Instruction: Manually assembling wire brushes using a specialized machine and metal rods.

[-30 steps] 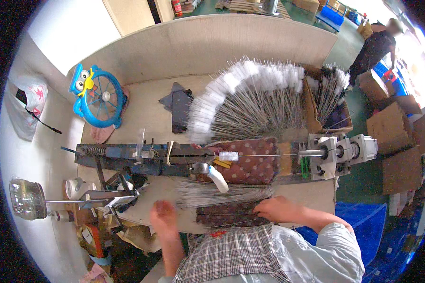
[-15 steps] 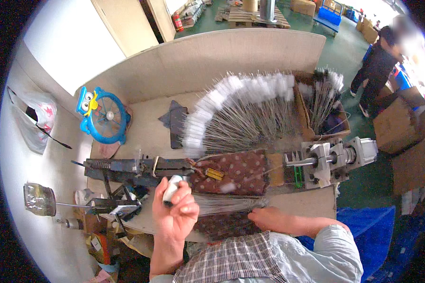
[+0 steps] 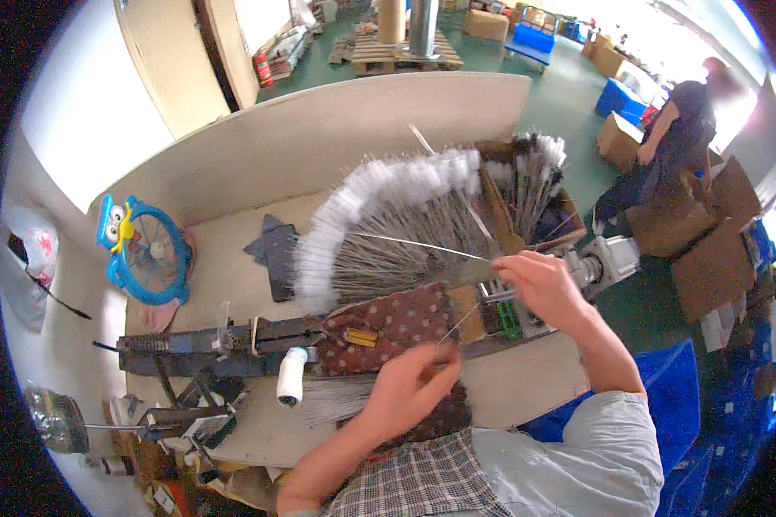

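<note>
My right hand [image 3: 539, 289] is closed in a pinch over the clamp end of the bench machine, gripping a thin wire [image 3: 422, 246] that runs off to the left. A second pale streak rises behind it, blurred, and I cannot tell whether it belongs to the same piece. Over the front of the brown dotted cloth [image 3: 405, 332], my left hand [image 3: 416, 385] has thumb and fingers together at the end of a thin wire [image 3: 461, 323] slanting toward the machine. A white cylindrical handle [image 3: 291, 377] hangs at the cloth's left side. Many white-tipped wire brushes [image 3: 397, 207] fan out behind.
The machine's motor end [image 3: 608, 258] is at right, its dark rail [image 3: 190, 345] at left. A yellow block [image 3: 360, 337] lies on the cloth. Further out are a cardboard box of brushes [image 3: 569, 228], a blue toy wheel [image 3: 151, 250], a blue bin [image 3: 664, 388] and another person [image 3: 677, 138].
My left hand has let go of the white handle, which now hangs by the rail, and has moved right. My right hand has risen from the wire bundle to the clamp end. The view has shifted right.
</note>
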{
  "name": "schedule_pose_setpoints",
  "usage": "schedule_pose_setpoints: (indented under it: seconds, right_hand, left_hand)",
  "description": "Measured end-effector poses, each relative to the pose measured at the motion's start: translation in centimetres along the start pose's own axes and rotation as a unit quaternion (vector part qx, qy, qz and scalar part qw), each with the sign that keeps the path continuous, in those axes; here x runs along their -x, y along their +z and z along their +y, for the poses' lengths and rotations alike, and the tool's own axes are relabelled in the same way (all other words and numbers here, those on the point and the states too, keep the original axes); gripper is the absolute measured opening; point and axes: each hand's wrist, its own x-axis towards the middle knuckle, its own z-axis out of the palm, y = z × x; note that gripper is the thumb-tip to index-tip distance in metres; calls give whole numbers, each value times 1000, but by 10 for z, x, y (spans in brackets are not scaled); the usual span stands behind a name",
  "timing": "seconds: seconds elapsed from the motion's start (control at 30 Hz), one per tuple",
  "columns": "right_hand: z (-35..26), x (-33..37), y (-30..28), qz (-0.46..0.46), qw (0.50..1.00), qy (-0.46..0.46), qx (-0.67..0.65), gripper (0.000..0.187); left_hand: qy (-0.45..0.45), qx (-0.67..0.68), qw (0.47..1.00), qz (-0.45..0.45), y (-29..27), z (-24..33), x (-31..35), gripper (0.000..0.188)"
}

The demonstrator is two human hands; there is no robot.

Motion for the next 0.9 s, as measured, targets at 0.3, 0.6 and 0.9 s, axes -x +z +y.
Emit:
schedule_pose_setpoints:
  seconds: [0.3,0.6,0.9]
  right_hand:
    - [12,-16,48,23,996,71,-42,17]
    - [3,-27,46,-133,985,21,-105,17]
    - [-68,-78,139,-36,956,-241,-165,9]
  left_hand:
    - [149,-520,831,130,25,-44,-111,16]
    - [185,-614,737,214,-29,-69,-87,29]
    - [5,-224,919,324,-28,-83,45,17]
